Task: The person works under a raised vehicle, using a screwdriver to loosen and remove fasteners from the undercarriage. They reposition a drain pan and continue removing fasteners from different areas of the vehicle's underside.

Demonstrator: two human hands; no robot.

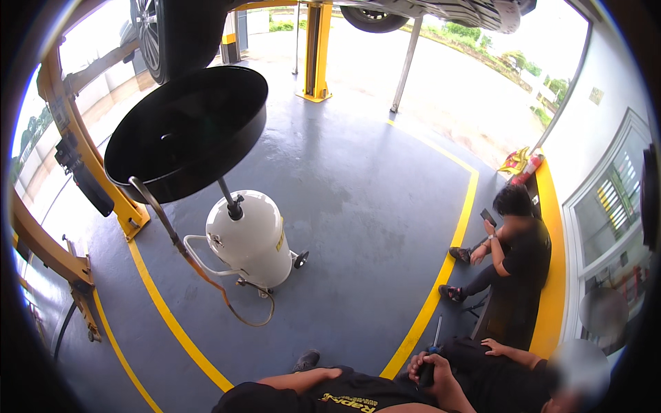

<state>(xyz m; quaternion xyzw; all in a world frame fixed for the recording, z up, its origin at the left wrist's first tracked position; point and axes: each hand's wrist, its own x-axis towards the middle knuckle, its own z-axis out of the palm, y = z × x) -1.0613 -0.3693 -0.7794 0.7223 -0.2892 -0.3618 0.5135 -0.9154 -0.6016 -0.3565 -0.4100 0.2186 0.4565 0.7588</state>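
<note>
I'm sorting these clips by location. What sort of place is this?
Most likely a car repair workshop bay: a car raised overhead on a yellow lift post, and a white oil drain tank with a black catch pan on the grey floor.

Wearer: black garment (344, 399) w/ yellow printed lettering, at lower frame edge. Forearms bare, short-sleeved. L hand (332, 374) and R hand (432, 368) bare, ungloved. Grey shoe (306, 359), dark sole.
</note>
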